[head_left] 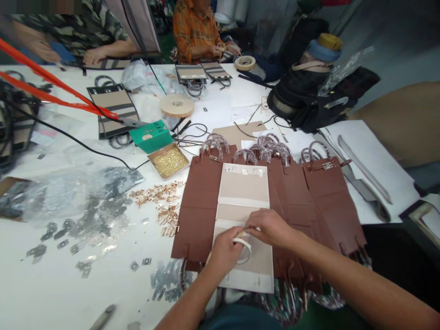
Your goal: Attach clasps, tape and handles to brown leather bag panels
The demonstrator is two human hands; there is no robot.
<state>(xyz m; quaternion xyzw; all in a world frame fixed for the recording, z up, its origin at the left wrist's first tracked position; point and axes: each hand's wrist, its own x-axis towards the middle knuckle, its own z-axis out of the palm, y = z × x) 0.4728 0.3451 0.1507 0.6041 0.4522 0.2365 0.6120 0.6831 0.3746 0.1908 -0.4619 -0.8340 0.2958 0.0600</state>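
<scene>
My left fingers [237, 234] grip the white ring-shaped roll [250, 252]; just beyond it, my right fingers [255, 221] press together above the long beige panel [244, 185], pointing to the bench's [51, 288] far edge.

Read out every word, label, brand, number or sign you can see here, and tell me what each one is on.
No text can be read for certain.
Green box: small dark marks near its upper right, possibly lettering, too small and blurred to read.
</scene>
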